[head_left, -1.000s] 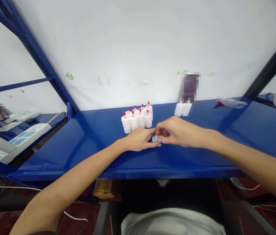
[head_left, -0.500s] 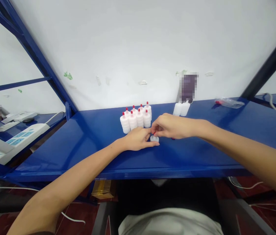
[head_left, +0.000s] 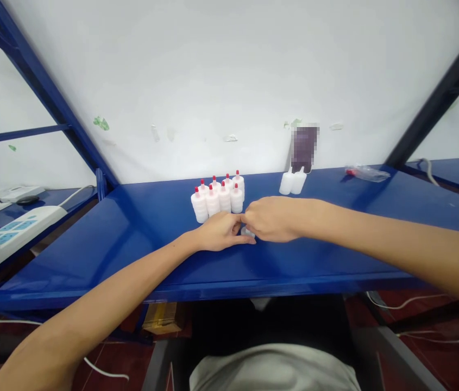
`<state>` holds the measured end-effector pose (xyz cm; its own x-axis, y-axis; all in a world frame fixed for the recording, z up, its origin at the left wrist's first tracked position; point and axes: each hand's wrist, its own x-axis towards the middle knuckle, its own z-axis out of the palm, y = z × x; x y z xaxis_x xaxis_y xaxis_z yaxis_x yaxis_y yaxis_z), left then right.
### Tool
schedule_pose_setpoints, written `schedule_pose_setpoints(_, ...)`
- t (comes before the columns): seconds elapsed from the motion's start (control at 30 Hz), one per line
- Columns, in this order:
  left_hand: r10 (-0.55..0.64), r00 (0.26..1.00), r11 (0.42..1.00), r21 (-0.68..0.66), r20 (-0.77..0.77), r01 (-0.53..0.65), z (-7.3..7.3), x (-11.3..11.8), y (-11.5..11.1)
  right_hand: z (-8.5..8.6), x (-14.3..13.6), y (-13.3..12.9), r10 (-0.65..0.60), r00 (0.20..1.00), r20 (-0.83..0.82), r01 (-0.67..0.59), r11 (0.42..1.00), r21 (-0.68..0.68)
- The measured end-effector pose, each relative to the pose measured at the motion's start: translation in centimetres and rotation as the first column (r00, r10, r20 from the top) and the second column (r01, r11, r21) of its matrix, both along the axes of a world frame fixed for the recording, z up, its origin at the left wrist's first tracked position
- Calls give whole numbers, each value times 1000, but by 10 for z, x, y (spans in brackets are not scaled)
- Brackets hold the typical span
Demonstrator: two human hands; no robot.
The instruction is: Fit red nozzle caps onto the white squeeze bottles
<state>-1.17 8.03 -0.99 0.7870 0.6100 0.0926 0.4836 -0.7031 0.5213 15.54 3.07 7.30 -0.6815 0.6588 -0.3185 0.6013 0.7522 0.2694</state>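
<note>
In front of me a small white squeeze bottle (head_left: 247,233) stands on the blue table, mostly covered by my hands. My left hand (head_left: 221,232) is closed around it from the left, thumb along its near side. Over its top, my right hand (head_left: 272,219) is closed with curled fingers at the red cap, which they now hide. Just beyond my left hand, several white bottles with red-tipped nozzles (head_left: 213,203) stand grouped together. Farther right, two white bottles without red caps (head_left: 287,183) stand side by side.
A dark blurred-out rectangle (head_left: 305,146) leans on the wall behind the uncapped bottles. A clear plastic bag (head_left: 370,173) with something red lies at the back right. White power strips (head_left: 17,233) sit at the left, beyond a blue frame post (head_left: 72,133).
My right hand has turned, its back now facing up, and the red cap has gone out of sight beneath its fingers. My left hand keeps its hold. The whole view has shifted slightly.
</note>
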Motion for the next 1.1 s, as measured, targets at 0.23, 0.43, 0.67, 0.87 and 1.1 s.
schedule_pose_setpoints(0.23,37,999,999,33,-20,-37,-1,2,1,2,-11,7,-140,990,9,140,981,-135)
schedule_pose_setpoints(0.43,17,999,996,83,-34,-14,1,-1,-3,19,6,18,-155,950,-271,117,982,-151)
schedule_pose_setpoints(0.67,-39,997,992,117,-70,47,3,-2,-5,46,21,52,-134,759,-637,229,971,69)
schedule_pose_setpoints(0.87,-63,993,987,144,-101,77,5,-2,-6,36,13,70,-237,749,-618,317,948,20)
schedule_pose_setpoints(1.1,-72,991,980,174,-113,91,5,-2,-6,22,11,82,-239,785,-571,305,952,20)
